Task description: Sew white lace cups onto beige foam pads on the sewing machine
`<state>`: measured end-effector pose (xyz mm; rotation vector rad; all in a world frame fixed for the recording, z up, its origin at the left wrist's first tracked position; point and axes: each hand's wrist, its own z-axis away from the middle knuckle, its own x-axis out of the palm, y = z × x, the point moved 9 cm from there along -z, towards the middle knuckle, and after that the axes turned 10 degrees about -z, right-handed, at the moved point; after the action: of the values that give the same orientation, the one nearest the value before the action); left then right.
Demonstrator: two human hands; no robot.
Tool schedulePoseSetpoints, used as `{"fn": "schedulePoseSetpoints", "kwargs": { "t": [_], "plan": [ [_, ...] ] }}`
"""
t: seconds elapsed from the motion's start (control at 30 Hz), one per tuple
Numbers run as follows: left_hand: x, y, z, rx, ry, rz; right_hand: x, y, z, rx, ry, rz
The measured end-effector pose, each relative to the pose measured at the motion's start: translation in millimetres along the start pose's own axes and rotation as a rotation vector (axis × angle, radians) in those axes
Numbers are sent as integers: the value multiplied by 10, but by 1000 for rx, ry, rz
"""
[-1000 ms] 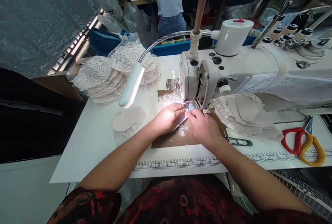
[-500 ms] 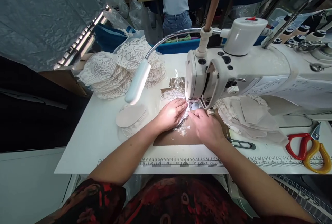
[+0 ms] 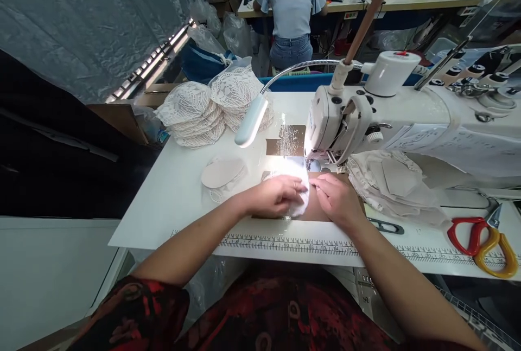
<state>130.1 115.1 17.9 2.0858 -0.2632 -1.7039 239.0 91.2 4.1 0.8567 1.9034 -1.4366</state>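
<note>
A white lace cup piece (image 3: 300, 207) lies at the sewing machine (image 3: 325, 128), its far end close to the presser foot under bright lamp light. My left hand (image 3: 280, 195) is on the piece with bent fingers, gripping it from the left. My right hand (image 3: 337, 196) is closed, thumb and fingertips pinched together at the piece's right edge. The palms hide part of the lace. Beneath both hands is a brown taped sheet (image 3: 319, 211) on the table.
Stacked lace cups (image 3: 191, 115) stand at the back left, near the lamp (image 3: 251, 121). A beige oval pad (image 3: 222, 173) lies left of my hands. Fabric pieces (image 3: 391, 183), thread snips (image 3: 386, 226) and scissors (image 3: 484, 240) lie right. A ruler strip (image 3: 285, 242) runs along the front. Another person (image 3: 291, 9) sits beyond.
The view has shifted, so the scene sits further right. The lace piece extends further toward me from the needle. My left hand has drawn back from the presser foot, its fingers now more bent.
</note>
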Motion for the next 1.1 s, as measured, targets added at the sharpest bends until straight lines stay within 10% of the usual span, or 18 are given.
{"fn": "schedulePoseSetpoints", "kwargs": {
  "t": [0.27, 0.57, 1.1],
  "plan": [
    [-88, -104, 206, -301, 168, -139, 8, -33, 20, -123, 64, -74],
    [100, -93, -99, -174, 35, -316, 159, 33, -21, 15, -105, 343],
    [66, -442, -220, -79, -89, -373, 153, 37, -123, 109, -83, 397]
  ]
}}
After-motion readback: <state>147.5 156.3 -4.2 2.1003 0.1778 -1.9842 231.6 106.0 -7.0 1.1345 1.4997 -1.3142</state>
